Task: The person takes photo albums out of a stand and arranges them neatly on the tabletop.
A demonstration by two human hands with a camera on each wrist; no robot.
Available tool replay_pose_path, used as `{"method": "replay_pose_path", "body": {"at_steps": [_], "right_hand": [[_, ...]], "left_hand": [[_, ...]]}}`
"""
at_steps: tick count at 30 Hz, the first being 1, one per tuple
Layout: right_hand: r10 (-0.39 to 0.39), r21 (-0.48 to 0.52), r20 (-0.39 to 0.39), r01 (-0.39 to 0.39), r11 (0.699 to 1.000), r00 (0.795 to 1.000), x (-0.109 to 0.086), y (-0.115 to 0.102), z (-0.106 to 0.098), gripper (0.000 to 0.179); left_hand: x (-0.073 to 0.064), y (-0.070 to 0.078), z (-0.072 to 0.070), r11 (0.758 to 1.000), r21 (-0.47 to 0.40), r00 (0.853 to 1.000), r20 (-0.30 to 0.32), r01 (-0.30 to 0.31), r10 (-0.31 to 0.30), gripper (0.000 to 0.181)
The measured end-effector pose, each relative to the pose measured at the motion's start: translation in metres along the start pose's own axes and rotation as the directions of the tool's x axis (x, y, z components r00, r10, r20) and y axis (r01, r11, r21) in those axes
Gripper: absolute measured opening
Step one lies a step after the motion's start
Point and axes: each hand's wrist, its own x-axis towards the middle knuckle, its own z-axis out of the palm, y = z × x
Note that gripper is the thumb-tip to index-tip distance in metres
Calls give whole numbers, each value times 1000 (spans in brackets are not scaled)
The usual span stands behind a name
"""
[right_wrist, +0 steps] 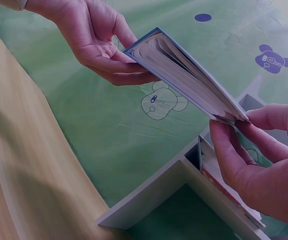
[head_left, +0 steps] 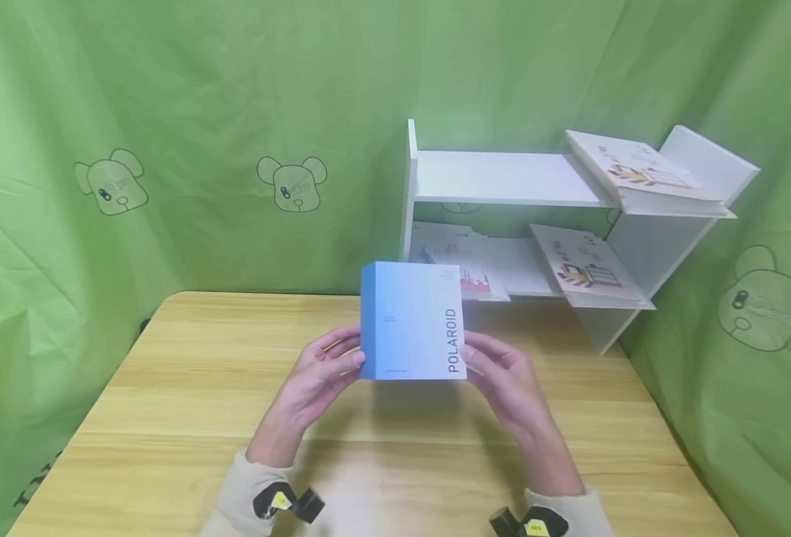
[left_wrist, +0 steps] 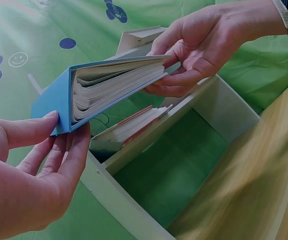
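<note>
Pale beige sleeves with rounded black wrist mounts, each with a yellow label and stubby black block

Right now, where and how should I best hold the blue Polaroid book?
The book is probably best held by opposite sides: left hand from the left on the flat spine, right hand from the right pinching both covers at the open edge, since the pages between them bow and gape.

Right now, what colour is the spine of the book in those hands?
The book's spine is blue; it shows best in the left wrist view.
</note>
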Motion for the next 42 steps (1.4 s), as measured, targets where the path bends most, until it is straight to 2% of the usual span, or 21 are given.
{"method": "replay_pose_path", "body": {"at_steps": [15,25,31,36,42], "right_hand": [[18,21,0,-18,1000,1000,6,12,8,27],[20,35,-4,-20,999,1000,12,17,16,36],[35,26,2,-35,999,999,16,21,19,42],[34,36,-21,-34,999,999,18,22,23,40],[52,29,-14,-51,998,999,23,26,32,40]], "left_hand": [[1,-2,-16,1000,-7,1000,0,-3,3,39],[2,1,-24,1000,-6,1000,-19,3,-3,39],[3,1,-28,1000,-14,998,-58,8,-9,37],[4,2,-30,1000,-12,999,-51,13,-13,36],[-1,7,-36,1000,27,995,-104,-5,8,39]]}}
